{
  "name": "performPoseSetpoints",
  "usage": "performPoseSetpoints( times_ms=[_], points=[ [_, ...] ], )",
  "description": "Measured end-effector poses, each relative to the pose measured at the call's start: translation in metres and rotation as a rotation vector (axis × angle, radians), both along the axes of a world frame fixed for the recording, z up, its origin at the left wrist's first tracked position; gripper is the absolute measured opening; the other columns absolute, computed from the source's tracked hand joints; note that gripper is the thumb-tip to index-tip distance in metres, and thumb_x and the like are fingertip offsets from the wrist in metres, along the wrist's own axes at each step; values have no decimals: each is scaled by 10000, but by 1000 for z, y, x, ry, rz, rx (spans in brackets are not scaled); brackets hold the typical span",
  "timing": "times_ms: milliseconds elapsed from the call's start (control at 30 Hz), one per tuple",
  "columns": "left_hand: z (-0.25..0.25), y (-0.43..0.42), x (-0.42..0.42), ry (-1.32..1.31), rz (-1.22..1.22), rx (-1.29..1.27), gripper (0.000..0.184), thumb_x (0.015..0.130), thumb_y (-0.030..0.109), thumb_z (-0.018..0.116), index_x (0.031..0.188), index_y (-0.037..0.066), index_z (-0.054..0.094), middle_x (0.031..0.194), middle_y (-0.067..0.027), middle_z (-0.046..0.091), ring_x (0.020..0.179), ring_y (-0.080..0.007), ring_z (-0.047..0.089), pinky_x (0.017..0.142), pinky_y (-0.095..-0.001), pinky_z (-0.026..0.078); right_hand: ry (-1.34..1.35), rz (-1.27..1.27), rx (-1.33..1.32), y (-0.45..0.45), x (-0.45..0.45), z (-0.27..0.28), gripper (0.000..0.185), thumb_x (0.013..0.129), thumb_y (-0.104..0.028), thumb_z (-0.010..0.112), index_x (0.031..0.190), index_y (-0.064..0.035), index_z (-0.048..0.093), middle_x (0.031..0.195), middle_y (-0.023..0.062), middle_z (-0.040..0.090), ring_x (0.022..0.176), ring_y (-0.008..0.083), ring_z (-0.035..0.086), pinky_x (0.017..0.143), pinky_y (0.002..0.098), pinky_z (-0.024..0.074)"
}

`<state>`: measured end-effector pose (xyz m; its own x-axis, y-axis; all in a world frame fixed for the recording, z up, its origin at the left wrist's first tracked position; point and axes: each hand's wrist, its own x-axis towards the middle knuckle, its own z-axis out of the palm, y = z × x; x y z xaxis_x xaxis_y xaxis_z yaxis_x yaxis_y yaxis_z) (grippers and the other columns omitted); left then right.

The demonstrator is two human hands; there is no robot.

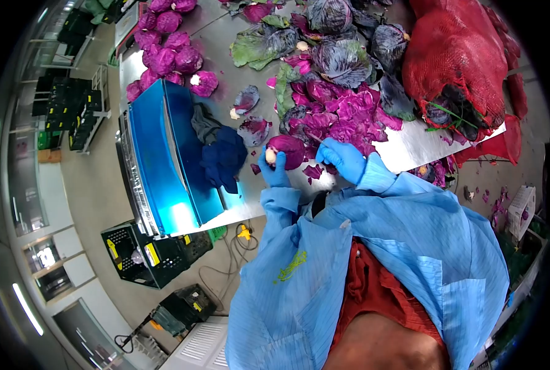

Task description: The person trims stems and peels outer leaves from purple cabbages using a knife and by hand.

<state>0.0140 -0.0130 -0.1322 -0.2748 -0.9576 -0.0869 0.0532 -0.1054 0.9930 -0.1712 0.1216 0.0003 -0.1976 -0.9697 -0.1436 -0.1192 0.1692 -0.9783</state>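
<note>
My left hand [276, 172], in a blue glove, is wrapped round a red cabbage [289, 152] near the front edge of the metal table. The cabbage's pale cut stem faces left, between the fingers. To the right, my gloved right hand [344, 159] is closed on what looks like a knife [312, 136], its thin blade reaching toward the cabbage; the handle is hidden in the fist. Loose purple leaves [355, 117] are heaped just beyond both hands. Two detached outer leaves [254, 130] lie left of the held cabbage.
Trimmed cabbages [164, 58] are piled at the far left, behind a blue metal box [164, 154] with dark cloths [223, 154] beside it. Untrimmed cabbages [343, 61] sit at the back. A red mesh sack [454, 61] stands right. Crates [145, 253] and a cable [231, 259] are on the floor.
</note>
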Motion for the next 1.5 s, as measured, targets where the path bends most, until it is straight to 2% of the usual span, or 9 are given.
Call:
performPoseSetpoints(
  times_ms=[100, 233, 367, 567, 867, 967, 1167, 1267, 1500],
  points=[
    [-10, 18, -10, -26, 61, -145, 676, 757, 136, 780, 1307, 15, 407, 1287, -112, 475, 1121, -192, 494, 1002, -342, 388, 243, 67, -132, -4, 13, -42, 251, 963, -255, 437, 910, -39, 553, 831, 156, 591, 764, 335, 607, 684, 394, 475],
    [-1, 34, -14, -152, -10, -272, 837, 683, 157, 810, 1363, -19, 355, 1342, -148, 421, 1217, -255, 434, 1047, -358, 353, 277, 19, -56, -8, 24, -59, 209, 945, -234, 459, 878, -67, 565, 782, 148, 597, 711, 358, 605, 633, 426, 469],
    [9, 39, -17, -255, -25, -296, 816, 705, 147, 788, 1363, -33, 339, 1344, -163, 409, 1232, -272, 427, 1062, -365, 333, 435, 0, -6, -11, 29, -72, 210, 938, -262, 464, 883, -82, 558, 788, 167, 615, 700, 385, 607, 610, 471, 466],
    [10, 41, -18, -252, -23, -271, 847, 689, 138, 793, 1376, -26, 325, 1356, -167, 397, 1243, -275, 414, 1070, -365, 322, 345, 33, 120, -14, 31, -73, 207, 938, -271, 463, 906, -89, 556, 748, 176, 619, 677, 390, 614, 589, 494, 460],
    [22, 22, -13, -102, -151, -134, 1013, 635, 152, 842, 1440, 21, 243, 1396, -144, 358, 1279, -269, 375, 1088, -373, 300, 560, 71, 196, -17, 28, -85, 180, 903, -263, 517, 921, -89, 560, 724, 199, 625, 621, 396, 617, 534, 507, 455],
    [27, 15, -24, -11, -174, -129, 987, 645, 156, 839, 1450, 53, 277, 1388, -120, 378, 1278, -257, 377, 1084, -373, 309, 508, 69, 195, -20, 28, -75, 184, 902, -252, 517, 923, -75, 565, 700, 202, 623, 616, 394, 623, 537, 508, 459],
    [17, 16, -18, -223, -249, -247, 801, 693, 159, 802, 1390, 64, 420, 1347, -97, 443, 1248, -245, 406, 1074, -378, 324, 635, 75, 231, -23, 27, -64, 198, 898, -234, 512, 896, -50, 583, 688, 206, 628, 616, 383, 638, 545, 493, 480],
    [24, 21, -22, -283, -230, -295, 832, 671, 230, 819, 1393, 108, 424, 1347, -168, 396, 1274, -323, 371, 1074, -417, 309, 643, 123, 290, -24, 20, -43, 206, 887, -234, 515, 856, -47, 596, 700, 211, 631, 617, 380, 641, 548, 490, 486],
    [32, 25, -27, -338, -181, -304, 814, 673, 264, 809, 1381, 112, 437, 1336, -170, 396, 1248, -330, 386, 1063, -425, 319, 678, 225, 341, -28, 12, -52, 224, 890, -239, 500, 854, -44, 605, 727, 216, 640, 666, 372, 655, 588, 492, 494]
  ],
)
